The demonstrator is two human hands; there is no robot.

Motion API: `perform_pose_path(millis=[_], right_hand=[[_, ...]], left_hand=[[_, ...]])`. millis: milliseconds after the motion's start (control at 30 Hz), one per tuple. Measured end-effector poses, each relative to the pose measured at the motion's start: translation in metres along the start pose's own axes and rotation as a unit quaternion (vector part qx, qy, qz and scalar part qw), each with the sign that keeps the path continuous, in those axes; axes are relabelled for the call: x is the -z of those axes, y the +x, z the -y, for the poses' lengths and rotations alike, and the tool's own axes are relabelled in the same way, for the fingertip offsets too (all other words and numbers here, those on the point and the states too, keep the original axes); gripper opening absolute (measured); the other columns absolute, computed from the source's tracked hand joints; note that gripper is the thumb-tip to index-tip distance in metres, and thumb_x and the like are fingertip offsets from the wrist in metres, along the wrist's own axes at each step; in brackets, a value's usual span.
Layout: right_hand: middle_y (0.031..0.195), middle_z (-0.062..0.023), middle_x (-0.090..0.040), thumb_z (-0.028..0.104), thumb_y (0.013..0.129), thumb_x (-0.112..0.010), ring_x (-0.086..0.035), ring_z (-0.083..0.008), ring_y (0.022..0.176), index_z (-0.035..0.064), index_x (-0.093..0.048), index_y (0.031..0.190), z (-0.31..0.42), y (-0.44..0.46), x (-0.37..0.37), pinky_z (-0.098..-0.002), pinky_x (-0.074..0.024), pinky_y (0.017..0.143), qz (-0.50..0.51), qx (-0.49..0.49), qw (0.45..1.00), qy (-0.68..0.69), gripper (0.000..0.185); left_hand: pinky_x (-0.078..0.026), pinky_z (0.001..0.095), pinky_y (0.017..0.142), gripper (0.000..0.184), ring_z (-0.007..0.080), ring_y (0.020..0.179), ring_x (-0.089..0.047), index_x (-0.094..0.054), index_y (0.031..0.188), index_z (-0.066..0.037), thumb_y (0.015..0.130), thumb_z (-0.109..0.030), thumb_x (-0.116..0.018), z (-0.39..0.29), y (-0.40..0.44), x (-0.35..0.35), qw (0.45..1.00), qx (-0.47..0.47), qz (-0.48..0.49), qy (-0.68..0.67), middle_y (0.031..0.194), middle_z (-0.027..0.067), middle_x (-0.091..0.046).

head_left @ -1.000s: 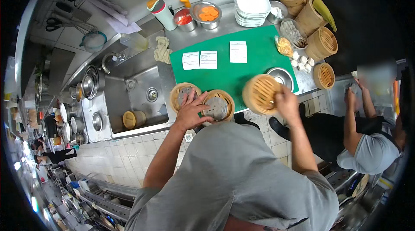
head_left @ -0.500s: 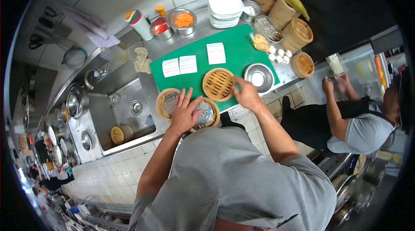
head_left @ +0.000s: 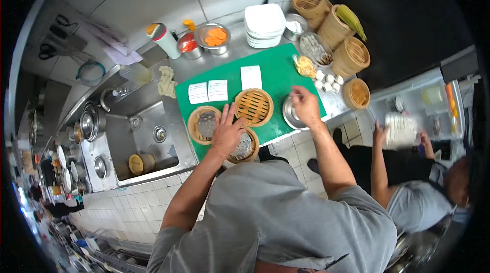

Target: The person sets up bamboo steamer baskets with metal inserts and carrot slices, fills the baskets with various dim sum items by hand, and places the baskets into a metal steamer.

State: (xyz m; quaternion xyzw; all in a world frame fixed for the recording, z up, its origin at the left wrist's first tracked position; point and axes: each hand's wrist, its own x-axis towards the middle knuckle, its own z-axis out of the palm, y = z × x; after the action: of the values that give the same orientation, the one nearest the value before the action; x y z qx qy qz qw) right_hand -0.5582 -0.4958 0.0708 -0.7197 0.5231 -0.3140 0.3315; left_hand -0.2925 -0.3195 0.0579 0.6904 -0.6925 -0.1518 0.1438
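My left hand (head_left: 227, 132) lies with fingers spread over the edges of two round bamboo steamers, each with a perforated metal disc inside: the left steamer (head_left: 191, 127) and the near steamer (head_left: 252, 156). Touching its fingertips, or very near them, is a slatted bamboo steamer piece (head_left: 254, 107). Over a steel bowl (head_left: 291, 117) hovers my right hand (head_left: 306, 107), its fingers curled in. Whatever is between those fingers is hidden, and the hand covers much of the bowl. All these sit on a green cutting board (head_left: 278, 71).
Paper slips (head_left: 217, 90) lie on the board. Behind stand white dishes (head_left: 265, 20), a bowl of carrot slices (head_left: 215, 38) and stacked steamers (head_left: 351, 56). White balls (head_left: 329, 83) sit at right. A sink (head_left: 153, 140) is left; a co-worker (head_left: 421, 196) holds a white package.
My right hand has let go of the slatted steamer piece and moved right, over the steel bowl. My left hand stays on the steamers. The co-worker's package has moved lower.
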Motion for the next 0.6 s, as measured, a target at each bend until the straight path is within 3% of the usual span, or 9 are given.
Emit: perform_pose_path(millis=[33,100,233,367,433,533,600], right_hand=[[0.097,-0.0171,-0.076,0.016,0.092,-0.07,-0.072,-0.0293,0.078,0.0033,-0.072,0.117,-0.011,0.018,0.0,-0.039,-0.0567,0.072,-0.003,-0.017,0.999,0.044,0.028],[0.096,-0.0158,-0.076,0.015,0.095,-0.069,-0.072,-0.0245,0.075,0.0011,-0.071,0.117,-0.008,0.051,0.006,-0.0367,-0.0566,0.071,-0.017,0.006,0.999,0.051,0.027],[0.091,-0.0114,-0.074,0.012,0.095,-0.067,-0.07,-0.0164,0.071,0.0013,-0.069,0.121,0.039,0.097,0.006,-0.035,-0.0559,0.068,0.01,0.038,0.998,0.054,0.028],[0.092,-0.0128,-0.074,0.013,0.095,-0.067,-0.071,-0.0202,0.072,0.002,-0.068,0.122,0.054,0.117,-0.019,-0.0368,-0.0562,0.069,0.08,0.099,0.992,0.01,0.029],[0.094,-0.0154,-0.075,0.014,0.094,-0.068,-0.073,-0.0253,0.077,0.0023,-0.068,0.122,0.061,0.118,-0.031,-0.039,-0.0567,0.072,0.065,0.117,0.991,-0.017,0.03],[0.097,-0.0179,-0.075,0.015,0.093,-0.068,-0.073,-0.0299,0.081,0.0022,-0.069,0.121,0.097,0.115,-0.039,-0.0407,-0.0572,0.076,0.117,0.014,0.992,0.053,0.03],[0.097,-0.0179,-0.076,0.016,0.093,-0.069,-0.073,-0.0302,0.081,0.002,-0.07,0.12,0.098,0.111,-0.055,-0.0411,-0.0573,0.076,0.152,0.043,0.987,0.031,0.03]], left_hand=[[-0.02,0.067,0.122,0.043,0.0404,0.155,-0.022,-0.065,0.134,-0.018,0.093,-0.028,-0.072,-0.001,0.003,0.0,1.0,0.01,-0.009,0.006,0.167,0.0179,-0.027],[-0.022,0.0631,0.123,0.045,0.0416,0.155,-0.022,-0.065,0.135,-0.015,0.092,-0.024,-0.073,-0.002,0.004,-0.001,0.993,0.012,-0.051,-0.106,0.166,0.0193,-0.028],[-0.025,0.0555,0.123,0.053,0.0435,0.152,-0.028,-0.063,0.138,-0.013,0.088,-0.024,-0.077,-0.002,-0.031,0.031,0.989,0.074,-0.12,-0.037,0.164,0.024,-0.03],[-0.026,0.0539,0.122,0.057,0.0457,0.15,-0.031,-0.059,0.141,-0.01,0.088,-0.021,-0.076,0.055,-0.113,0.021,0.948,0.211,-0.233,-0.057,0.162,0.027,-0.032],[-0.029,0.0533,0.121,0.058,0.0468,0.148,-0.033,-0.057,0.142,-0.008,0.088,-0.019,-0.076,0.074,-0.165,0.018,0.92,0.286,-0.265,-0.041,0.16,0.0277,-0.035],[-0.032,0.0525,0.119,0.059,0.0468,0.145,-0.037,-0.056,0.142,-0.007,0.088,-0.016,-0.077,0.089,-0.217,0.02,0.893,0.335,-0.297,-0.052,0.158,0.0281,-0.038],[-0.035,0.0515,0.118,0.06,0.0458,0.143,-0.039,-0.055,0.143,-0.006,0.088,-0.014,-0.078,0.089,-0.238,0.015,0.881,0.368,-0.291,-0.054,0.155,0.0287,-0.041]])
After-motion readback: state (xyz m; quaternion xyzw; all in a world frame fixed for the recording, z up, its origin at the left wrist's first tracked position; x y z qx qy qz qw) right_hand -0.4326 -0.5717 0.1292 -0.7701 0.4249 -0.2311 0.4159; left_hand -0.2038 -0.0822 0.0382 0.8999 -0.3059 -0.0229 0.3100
